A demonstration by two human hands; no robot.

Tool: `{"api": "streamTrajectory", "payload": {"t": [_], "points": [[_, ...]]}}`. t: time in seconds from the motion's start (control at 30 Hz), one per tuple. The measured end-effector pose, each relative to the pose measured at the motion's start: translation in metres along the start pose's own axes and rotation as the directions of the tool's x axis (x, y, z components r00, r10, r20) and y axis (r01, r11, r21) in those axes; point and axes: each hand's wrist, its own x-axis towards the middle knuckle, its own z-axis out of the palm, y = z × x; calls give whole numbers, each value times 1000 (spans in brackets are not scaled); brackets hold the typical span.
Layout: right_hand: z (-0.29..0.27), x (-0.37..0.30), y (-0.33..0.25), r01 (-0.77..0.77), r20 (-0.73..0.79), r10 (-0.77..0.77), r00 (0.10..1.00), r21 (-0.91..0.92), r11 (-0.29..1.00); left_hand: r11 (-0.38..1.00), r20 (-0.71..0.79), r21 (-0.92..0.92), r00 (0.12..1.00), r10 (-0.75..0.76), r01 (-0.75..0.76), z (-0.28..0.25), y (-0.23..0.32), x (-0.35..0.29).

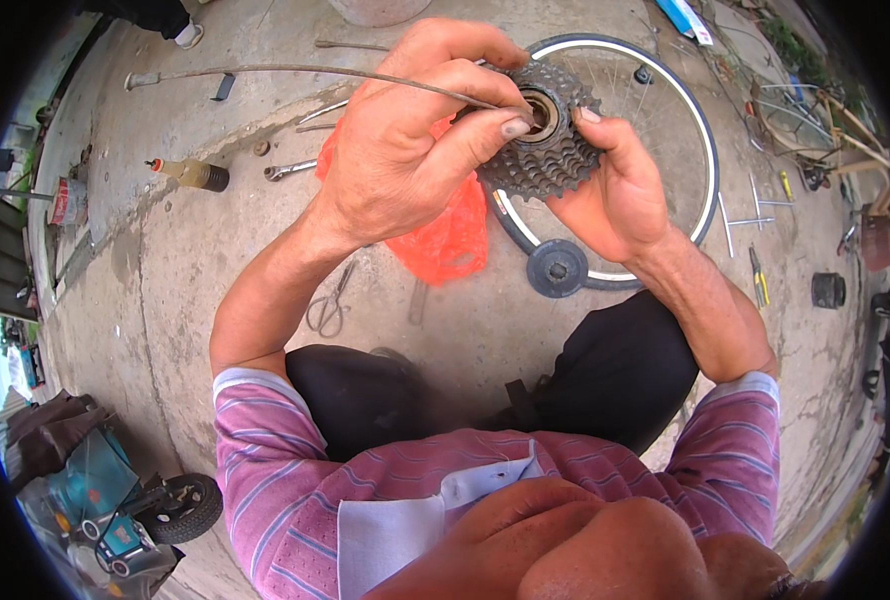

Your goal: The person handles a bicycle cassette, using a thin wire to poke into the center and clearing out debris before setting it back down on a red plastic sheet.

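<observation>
Up in front of me, my right hand (620, 190) holds a greasy multi-sprocket bicycle freewheel (550, 165), its thumb on the near edge and the other fingers partly hidden behind it. My left hand (405, 140) pinches a long thin rod (295, 70) between thumb and fingers. The rod's near tip is at the freewheel's centre opening; its knobbed end sticks out to the left. Whether the tip touches the inner ring I cannot tell. Behind the freewheel lies a bicycle wheel (710, 130) with a white rim and dark tyre. A red plastic bag (440, 245) lies below my left hand.
On the concrete lie a round black disc (557, 268), scissors (332, 305), a wrench (290, 171), a bottle of yellowish liquid (187, 174), yellow-handled pliers (759, 278) and a cross-shaped metal tool (754, 218). A small bucket (68, 202) stands far left; a blue wheeled vehicle (115, 500) is near left.
</observation>
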Motion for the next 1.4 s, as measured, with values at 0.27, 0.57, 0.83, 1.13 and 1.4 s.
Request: {"api": "streamTrajectory", "payload": {"t": [0.27, 0.57, 0.83, 1.13, 1.4], "points": [[4, 0, 2, 2, -31, -3, 1000, -30, 1000, 1000, 10, 20, 1000, -15, 14, 5, 0, -1], [3, 2, 5, -5, -51, 3, 999, -40, 999, 997, 70, -29, 995, -69, 71, 2, -5, -1], [3, 3, 4, -23, -88, 18, 996, -47, 999, 998, 94, 62, 995, -23, 17, -7, 2, 2], [3, 4, 4, -10, -79, 8, 997, -18, 1000, 964, 70, 253, 995, 68, -84, -12, 0, 4], [8, 2, 3, -26, -106, 19, 994, -61, 998, 977, -61, 207, 995, 75, -61, -6, -11, 3]]}}
